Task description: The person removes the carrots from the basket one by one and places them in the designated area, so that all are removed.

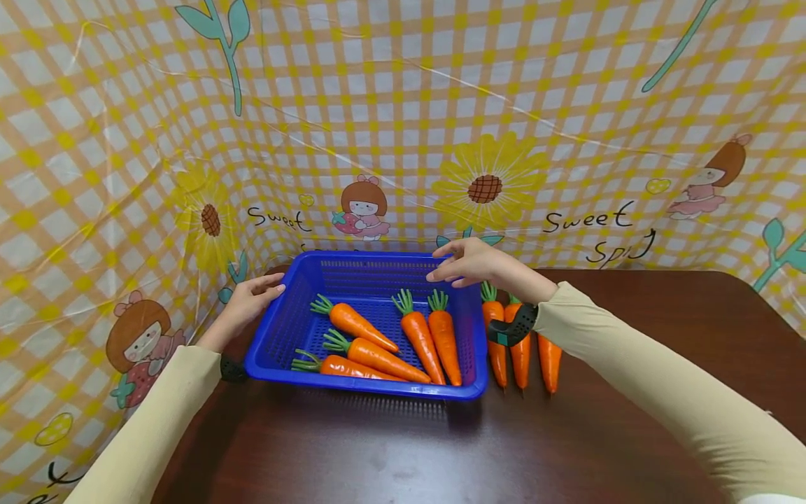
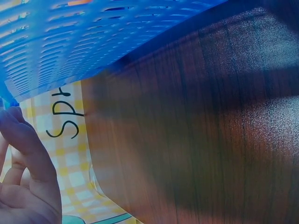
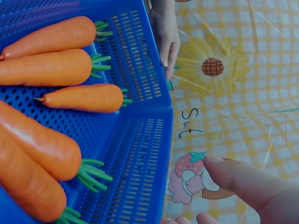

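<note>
On the dark table (image 1: 378,455), as per head view, is 1 blue basket (image 1: 359,384) w/ 5 carrots (image 1: 354,325) inside; 3 other carrots (image 1: 550,367) lie on the table, just beside its right wall. L hand (image 1: 248,301) touches the left rim, fingers relaxed. R hand (image 1: 469,264) hangs over the far right corner, fingers spread, holding nothing. 2 black wristbands (image 1: 513,326), 1 per wrist. Basket is prob. thin plastic, light, a bit flexible; best to take it by the rim at both short sides, b/c the carrots can roll if it tilts.

L wrist view: only the holed wall and part of the L hand; how firmly it presses, I cannot tell.

R wrist view: again 5 carrots in basket, 3 side by side and 2 slanting. They look glossy, so prob. stiff, light and a little slippery; pls. hold the thick body, not the thin green leaves (image 3: 93,175).
</note>
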### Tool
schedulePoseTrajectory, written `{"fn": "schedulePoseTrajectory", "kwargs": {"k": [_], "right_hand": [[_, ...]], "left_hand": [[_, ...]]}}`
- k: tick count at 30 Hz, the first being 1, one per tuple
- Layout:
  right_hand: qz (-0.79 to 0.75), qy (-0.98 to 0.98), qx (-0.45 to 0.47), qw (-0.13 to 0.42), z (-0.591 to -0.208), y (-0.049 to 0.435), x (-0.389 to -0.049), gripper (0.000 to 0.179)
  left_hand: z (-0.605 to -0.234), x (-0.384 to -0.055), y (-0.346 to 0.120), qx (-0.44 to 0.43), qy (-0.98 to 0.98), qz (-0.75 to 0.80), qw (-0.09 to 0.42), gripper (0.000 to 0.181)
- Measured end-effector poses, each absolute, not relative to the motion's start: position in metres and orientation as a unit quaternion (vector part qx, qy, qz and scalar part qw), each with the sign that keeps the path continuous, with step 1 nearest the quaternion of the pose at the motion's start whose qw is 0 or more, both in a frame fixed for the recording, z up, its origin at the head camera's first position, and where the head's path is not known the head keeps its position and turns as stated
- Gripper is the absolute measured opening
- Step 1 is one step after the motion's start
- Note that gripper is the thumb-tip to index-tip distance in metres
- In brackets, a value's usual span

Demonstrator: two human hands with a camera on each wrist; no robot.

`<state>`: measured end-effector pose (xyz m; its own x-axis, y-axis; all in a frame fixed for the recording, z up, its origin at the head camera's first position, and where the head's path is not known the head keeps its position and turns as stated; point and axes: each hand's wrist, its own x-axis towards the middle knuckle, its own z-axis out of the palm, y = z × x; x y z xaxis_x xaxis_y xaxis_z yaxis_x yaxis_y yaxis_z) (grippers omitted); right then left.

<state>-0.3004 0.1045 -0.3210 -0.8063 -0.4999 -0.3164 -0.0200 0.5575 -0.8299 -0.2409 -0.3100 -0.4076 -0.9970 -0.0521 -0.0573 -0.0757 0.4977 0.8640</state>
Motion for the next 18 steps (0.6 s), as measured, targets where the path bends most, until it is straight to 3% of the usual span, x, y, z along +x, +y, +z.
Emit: {"fn": "schedulePoseTrajectory", "kwargs": {"k": [18], "right_hand": [[-0.439,0.834,-0.137,0.305,-0.33,0.066,-0.295,0.062]], "left_hand": [[-0.402,-0.233,-0.311,-0.01,0.884,0.466,0.021,0.059]]}}
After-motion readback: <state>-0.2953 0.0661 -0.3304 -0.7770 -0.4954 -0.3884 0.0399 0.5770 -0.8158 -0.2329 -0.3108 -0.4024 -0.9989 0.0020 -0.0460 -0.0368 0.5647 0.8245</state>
